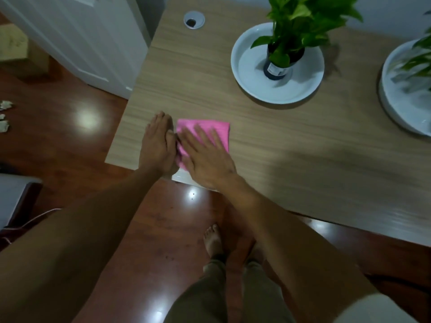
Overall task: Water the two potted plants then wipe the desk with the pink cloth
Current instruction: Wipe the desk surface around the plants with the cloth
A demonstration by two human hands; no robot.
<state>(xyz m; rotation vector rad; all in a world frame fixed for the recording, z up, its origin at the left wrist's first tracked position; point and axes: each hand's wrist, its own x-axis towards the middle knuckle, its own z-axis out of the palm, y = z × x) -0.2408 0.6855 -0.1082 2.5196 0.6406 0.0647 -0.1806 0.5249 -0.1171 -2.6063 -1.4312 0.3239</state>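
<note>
A folded pink cloth [217, 130] lies flat on the wooden desk [291, 141] near its front left corner. My right hand [207, 155] rests palm down on the cloth with its fingers spread. My left hand [158, 143] lies just left of the cloth, fingers together, its thumb side touching the cloth's left edge. A leafy green plant in a dark pot [283, 59] stands in a white dish [251, 85] at the back of the desk. A second plant [419, 59] in another white dish [391, 101] is cut off by the right edge.
A round cable hole [194, 19] sits at the desk's back left. Left of the desk stand a white door [77, 38] and a cardboard box [16, 47]. Crumpled paper scraps [4, 115] lie on the glossy red-brown floor. My bare foot [212, 238] stands by the desk's front edge.
</note>
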